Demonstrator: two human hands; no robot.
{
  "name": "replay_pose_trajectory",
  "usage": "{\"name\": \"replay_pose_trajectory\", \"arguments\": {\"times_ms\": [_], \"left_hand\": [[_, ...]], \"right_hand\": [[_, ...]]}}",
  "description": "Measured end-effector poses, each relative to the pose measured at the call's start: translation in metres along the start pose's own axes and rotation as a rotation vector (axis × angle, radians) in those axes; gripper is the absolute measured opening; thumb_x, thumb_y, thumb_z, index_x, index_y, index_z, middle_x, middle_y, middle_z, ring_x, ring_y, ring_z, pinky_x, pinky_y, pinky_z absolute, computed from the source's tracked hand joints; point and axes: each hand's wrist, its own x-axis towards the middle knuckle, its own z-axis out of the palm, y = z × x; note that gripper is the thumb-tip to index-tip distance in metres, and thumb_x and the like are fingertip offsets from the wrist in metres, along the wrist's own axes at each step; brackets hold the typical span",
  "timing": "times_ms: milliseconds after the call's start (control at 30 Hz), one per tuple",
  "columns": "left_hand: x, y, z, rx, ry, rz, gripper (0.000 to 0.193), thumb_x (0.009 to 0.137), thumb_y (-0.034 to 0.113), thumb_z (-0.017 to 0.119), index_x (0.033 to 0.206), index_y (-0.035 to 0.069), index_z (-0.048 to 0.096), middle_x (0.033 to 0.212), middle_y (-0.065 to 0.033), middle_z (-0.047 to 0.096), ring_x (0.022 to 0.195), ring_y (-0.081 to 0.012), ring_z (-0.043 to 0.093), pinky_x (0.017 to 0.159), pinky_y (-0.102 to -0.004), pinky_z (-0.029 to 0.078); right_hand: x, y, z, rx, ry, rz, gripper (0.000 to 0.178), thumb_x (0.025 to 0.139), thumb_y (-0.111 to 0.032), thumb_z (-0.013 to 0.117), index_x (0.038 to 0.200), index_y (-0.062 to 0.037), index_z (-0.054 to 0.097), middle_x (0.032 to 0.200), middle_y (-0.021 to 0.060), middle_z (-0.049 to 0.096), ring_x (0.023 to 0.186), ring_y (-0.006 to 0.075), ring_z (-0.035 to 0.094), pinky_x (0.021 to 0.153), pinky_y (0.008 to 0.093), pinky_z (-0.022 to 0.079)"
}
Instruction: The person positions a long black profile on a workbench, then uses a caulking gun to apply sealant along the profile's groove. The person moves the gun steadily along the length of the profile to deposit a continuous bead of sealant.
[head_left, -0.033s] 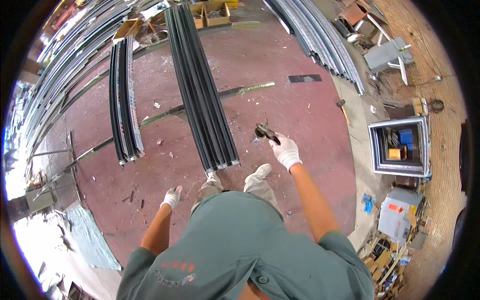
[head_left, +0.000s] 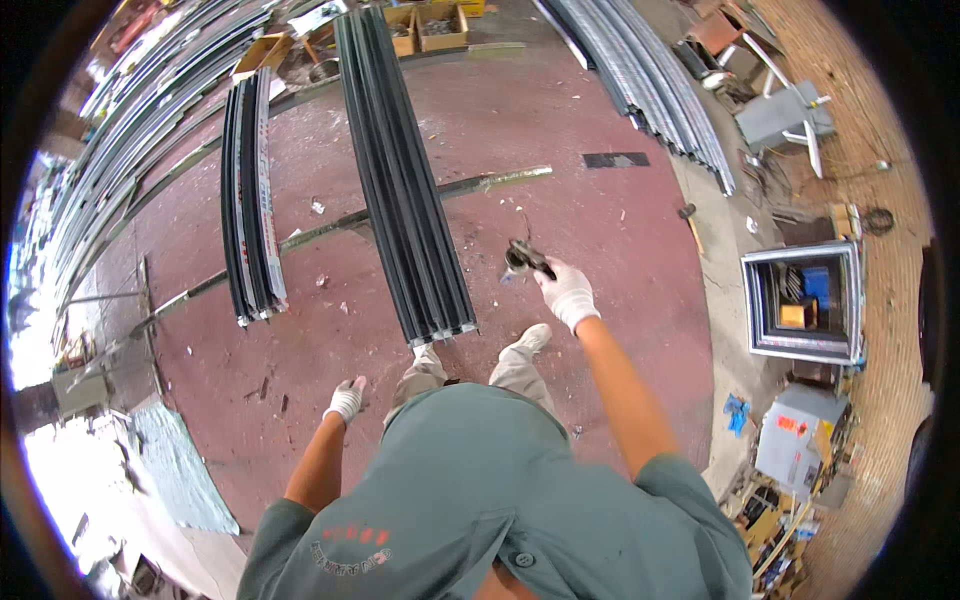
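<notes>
In my right hand (head_left: pixel 566 292), white-gloved and held out ahead over the floor, is a dark hand tool with a rounded head (head_left: pixel 527 260); its exact kind is unclear. My fingers close around its rear end. My left hand (head_left: pixel 346 398), also gloved with bare fingertips showing, hangs low at my left side. Its fingers are loosely apart and I see nothing in them. Between the hands, a long bundle of black metal profiles (head_left: pixel 405 190) lies with its near end by my feet. A shorter bundle of dark profiles (head_left: pixel 247 200) lies to its left.
Long bars (head_left: pixel 470 184) cross the reddish floor (head_left: pixel 620 330) under the bundles. Silvery profiles (head_left: pixel 640 90) lie far right, near a hammer (head_left: pixel 692 228). A framed box (head_left: pixel 803 345) and a grey case (head_left: pixel 800 440) line the right edge. Cardboard boxes (head_left: pixel 442 27) stand at the back.
The view has shifted slightly, so the floor things sit a little differently. My right hand and the dark tool have moved slightly left. The grip looks the same.
</notes>
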Motion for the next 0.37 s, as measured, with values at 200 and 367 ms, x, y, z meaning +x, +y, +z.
{"name": "replay_pose_trajectory", "arguments": {"times_ms": [200,367], "left_hand": [[-0.12,-0.02,0.102,-0.366,-0.138,-0.459,0.048,0.099,0.047,0.056,0.127,0.007,0.06,0.1,-0.0232,0.073,0.083,-0.0303,0.073,0.072,-0.0449,0.057],[-0.182,0.0,0.191,0.357,-0.467,-0.348,0.089,0.094,0.067,0.048,0.162,0.016,0.021,0.155,-0.0214,0.045,0.145,-0.0444,0.038,0.119,-0.044,0.031]], "right_hand": [[0.148,0.003,0.026,0.12,-0.116,-0.25,0.035,0.095,-0.03,0.062,0.123,-0.0093,0.067,0.109,0.0236,0.07,0.103,0.0432,0.066,0.086,0.0467,0.052],[0.159,0.061,0.063,0.132,-0.316,-0.319,0.041,0.093,-0.035,0.061,0.125,-0.0096,0.065,0.113,0.0287,0.066,0.107,0.0455,0.064,0.089,0.049,0.052]]}}
